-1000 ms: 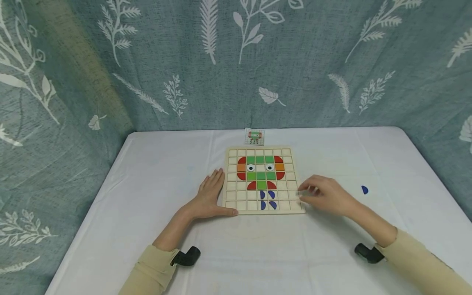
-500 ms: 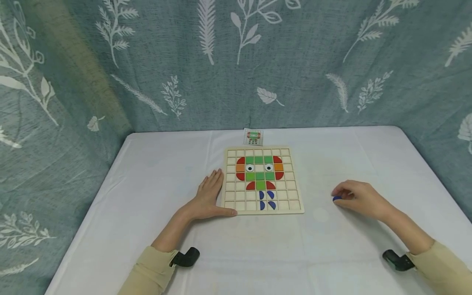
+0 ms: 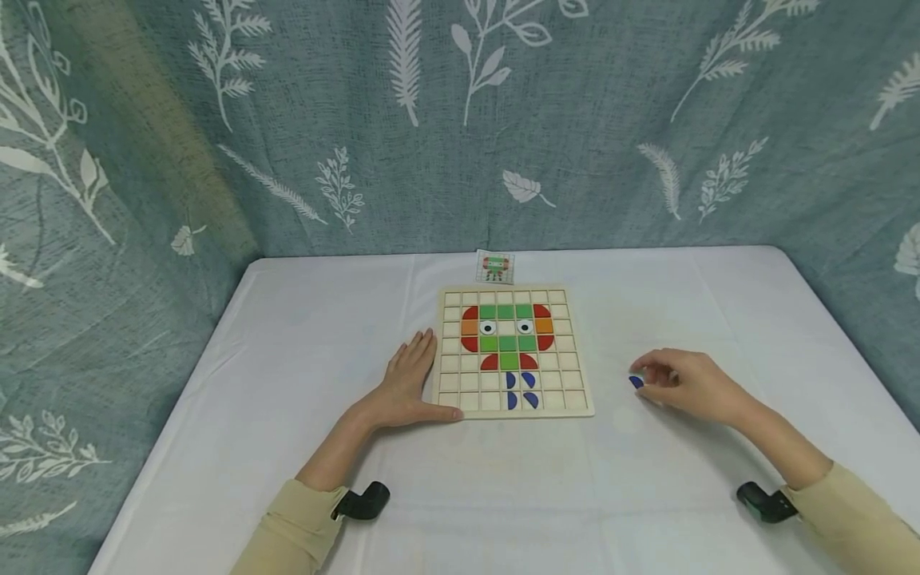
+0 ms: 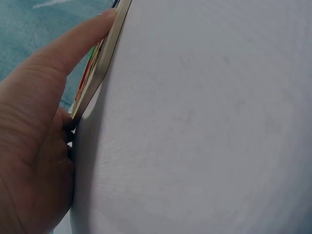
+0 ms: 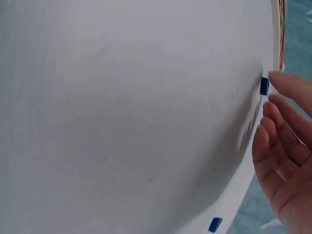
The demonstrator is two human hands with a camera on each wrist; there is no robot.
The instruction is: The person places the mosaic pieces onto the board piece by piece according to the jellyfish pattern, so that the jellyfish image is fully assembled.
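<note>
A wooden grid board carries a figure of coloured tiles, with green squares, red quarter-round tiles, orange tiles, two eye tiles and several blue half-round tiles low down. Along its left side my left hand lies with straight fingers, thumb on the near left corner. To the right of the board, my right hand pinches a blue half-round tile between thumb and fingertips, just over the cloth. Another blue tile lies on the cloth in the right wrist view, hidden by the hand in the head view.
A small picture card of a similar figure lies behind the board. White cloth covers the table, and a leaf-patterned blue-green curtain hangs behind and at the sides. Both wrists wear black cameras.
My right hand has moved right, away from the board's edge, and picked up a blue half-round tile, then shifted slightly back left with it. The left hand stays in place.
</note>
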